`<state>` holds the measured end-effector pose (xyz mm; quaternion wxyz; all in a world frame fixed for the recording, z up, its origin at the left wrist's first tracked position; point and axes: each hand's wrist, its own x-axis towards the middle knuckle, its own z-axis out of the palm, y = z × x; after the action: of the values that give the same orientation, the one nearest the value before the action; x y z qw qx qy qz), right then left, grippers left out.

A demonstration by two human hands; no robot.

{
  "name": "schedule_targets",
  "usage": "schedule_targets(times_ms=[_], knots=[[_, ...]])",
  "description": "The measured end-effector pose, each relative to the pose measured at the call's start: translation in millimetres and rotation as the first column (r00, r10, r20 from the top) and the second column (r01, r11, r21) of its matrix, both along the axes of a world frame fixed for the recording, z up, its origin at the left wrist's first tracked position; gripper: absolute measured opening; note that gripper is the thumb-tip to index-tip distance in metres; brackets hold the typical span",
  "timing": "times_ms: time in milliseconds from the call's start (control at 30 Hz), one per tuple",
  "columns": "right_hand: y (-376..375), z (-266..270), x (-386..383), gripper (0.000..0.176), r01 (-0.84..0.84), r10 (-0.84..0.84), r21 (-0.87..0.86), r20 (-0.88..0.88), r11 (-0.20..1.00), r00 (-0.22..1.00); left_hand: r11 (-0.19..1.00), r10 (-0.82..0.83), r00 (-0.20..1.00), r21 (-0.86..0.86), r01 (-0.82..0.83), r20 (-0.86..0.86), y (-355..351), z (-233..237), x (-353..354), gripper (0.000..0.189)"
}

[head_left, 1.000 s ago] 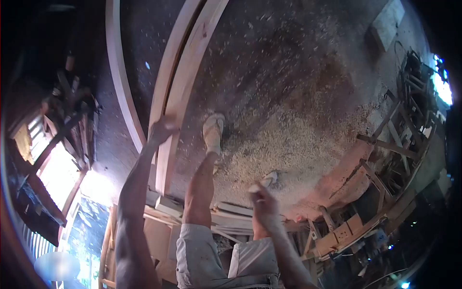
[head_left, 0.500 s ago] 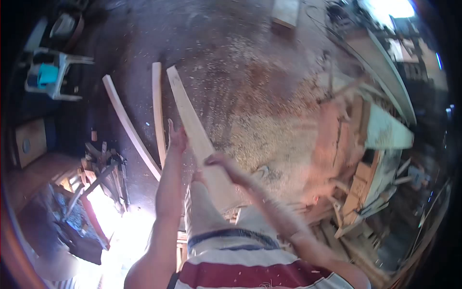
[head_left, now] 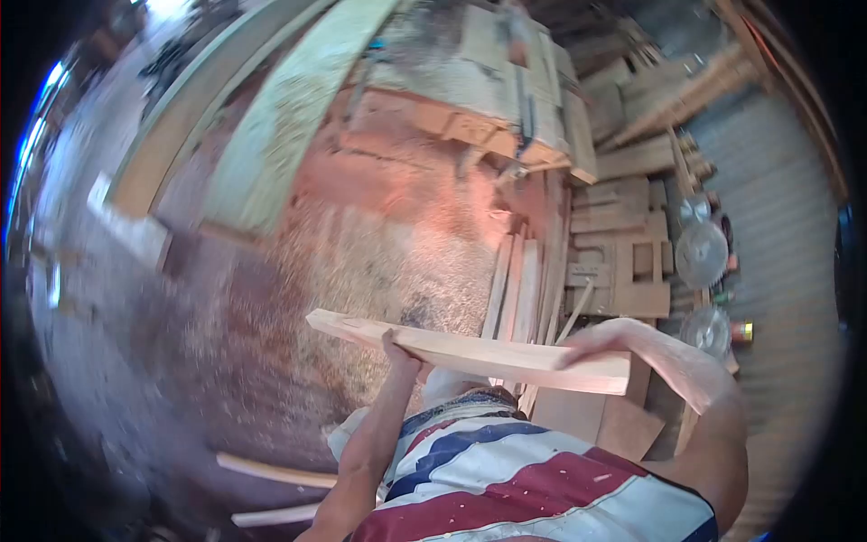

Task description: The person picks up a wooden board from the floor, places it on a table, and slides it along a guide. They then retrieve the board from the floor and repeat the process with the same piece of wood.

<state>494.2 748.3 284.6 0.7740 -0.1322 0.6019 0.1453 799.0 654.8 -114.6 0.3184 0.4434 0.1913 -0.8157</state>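
Observation:
A long pale wooden board, slightly curved, is held crosswise in front of my body, clear of the floor. My left hand grips its lower edge left of the middle, thumb up against the face. Near the board's right end, my right hand reaches over the top edge, its fingers bent down onto the near face; they are a little blurred. At the lower left, two narrow curved wood strips lie on the floor, partly behind my left arm.
Sawdust covers the floor. Wide planks stand at the upper left. A workbench with wood pieces is ahead. Long strips lie to the right, near wooden offcuts and round saw blades by the corrugated wall.
My body has turned to the right, so the bench and planks now lie ahead. The board has come up from sloping away to crosswise, and my right hand has shifted towards its right end.

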Motion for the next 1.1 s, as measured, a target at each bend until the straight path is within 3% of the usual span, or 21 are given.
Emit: schedule_targets(times_ms=[33,67,100,133,233,300,367,433,500,567,633,700,800,900,967,1100], knots=[[12,31,-23,0.088,-0.258,0.251,-0.148,-0.061,0.955,0.966,0.998,-0.062,0.998,0.003,0.062,0.011,-10,24,-34,0.077],[46,47,-47,0.107,-0.377,0.318,-0.290,-0.230,0.880,0.920,0.995,-0.104,0.994,-0.001,0.104,0.024,-20,41,-73,0.075],[85,62,-62,0.124,-0.481,0.314,-0.269,-0.486,0.834,0.816,0.990,-0.142,0.989,-0.001,0.142,0.046,-25,52,-103,0.074],[110,68,-68,0.133,-0.594,0.441,-0.049,-0.620,0.803,0.648,0.979,-0.203,0.979,-0.024,0.203,0.004,-31,59,-129,0.069],[226,30,-78,0.133,-0.419,0.156,-0.009,-0.921,0.908,0.358,0.923,-0.375,0.923,-0.126,0.364,-0.079,-50,76,-190,0.057],[283,-17,-91,0.133,-0.063,-0.070,-0.137,-0.790,0.989,0.609,0.874,-0.463,0.884,-0.197,0.445,-0.058,-59,104,-215,0.053],[315,-66,-71,0.115,0.060,-0.149,-0.143,-0.769,0.988,0.621,0.761,-0.582,0.813,-0.340,0.553,0.022,-74,131,-231,0.048],[349,-146,-53,0.097,0.030,-0.304,-0.443,-0.565,0.896,0.767,0.653,-0.630,0.762,-0.428,0.625,0.151,-93,171,-249,0.051],[280,-139,-30,0.085,0.193,-0.429,-0.442,-0.530,0.876,0.731,0.510,-0.640,0.666,-0.437,0.741,0.382,-129,220,-275,0.053],[236,-173,-20,0.084,0.388,-0.560,-0.439,-0.385,0.810,0.734,0.327,-0.566,0.566,-0.467,0.822,0.600,-180,231,-314,0.051],[168,-170,0,0.081,0.584,-0.885,-0.685,-0.205,0.435,0.419,0.176,-0.408,0.543,-0.520,0.836,0.734,-236,204,-359,0.048],[109,-186,-1,0.078,0.535,-0.907,-0.746,-0.230,0.396,0.352,0.131,-0.287,0.613,-0.604,0.786,0.736,-297,177,-418,0.050],[0,-164,-15,0.080,0.508,-0.937,-0.810,-0.138,0.293,0.321,0.147,-0.254,0.700,-0.689,0.710,0.668,-380,145,-490,0.057],[-67,-156,-16,0.080,0.553,-0.966,-0.811,-0.055,0.190,0.251,-0.029,-0.229,0.505,-0.525,0.851,0.832,-428,159,-532,0.062],[-98,-148,-25,0.077,0.571,-0.964,-0.813,0.050,0.114,0.263,-0.105,-0.261,0.445,-0.484,0.869,0.856,-437,162,-545,0.064],[-101,-182,-13,0.072,0.633,-0.981,-0.775,0.119,0.004,0.152,-0.215,-0.202,0.354,-0.394,0.894,0.913,-435,165,-557,0.072]])
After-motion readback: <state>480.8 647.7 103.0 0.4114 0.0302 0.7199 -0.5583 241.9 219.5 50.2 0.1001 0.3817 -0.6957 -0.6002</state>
